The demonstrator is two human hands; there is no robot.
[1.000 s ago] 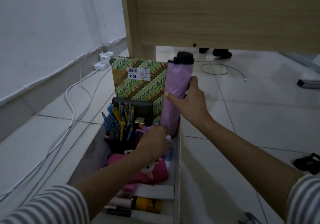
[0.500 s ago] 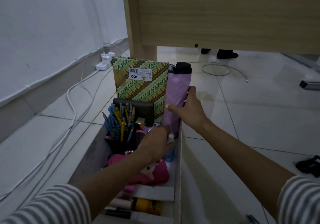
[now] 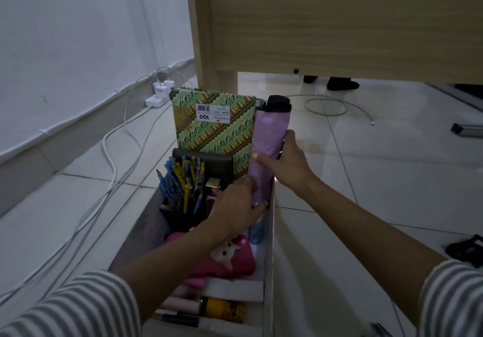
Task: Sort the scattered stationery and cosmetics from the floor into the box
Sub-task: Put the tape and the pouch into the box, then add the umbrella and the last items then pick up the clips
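Note:
A folded pink umbrella (image 3: 269, 138) with a black cap stands upright in the far right corner of the white box (image 3: 269, 253). My right hand (image 3: 285, 161) grips its middle from the right. My left hand (image 3: 235, 208) reaches into the box and holds the umbrella's lower end. Behind it stands a green patterned notebook (image 3: 214, 130). A black cup of pencils (image 3: 180, 182), a pink pouch with a cat face (image 3: 230, 258), a small blue bottle (image 3: 257, 229) and several cosmetic tubes (image 3: 209, 308) fill the box.
A wooden desk (image 3: 339, 23) hangs over the far end of the box. White cables (image 3: 112, 159) and a power strip (image 3: 156, 96) run along the left wall. A black object (image 3: 465, 250) lies on the tiles at the right, and a cable loop (image 3: 326, 107) farther back.
The umbrella has sunk lower into the box's right corner, guided down by both hands. My left hand has shifted right onto its lower end.

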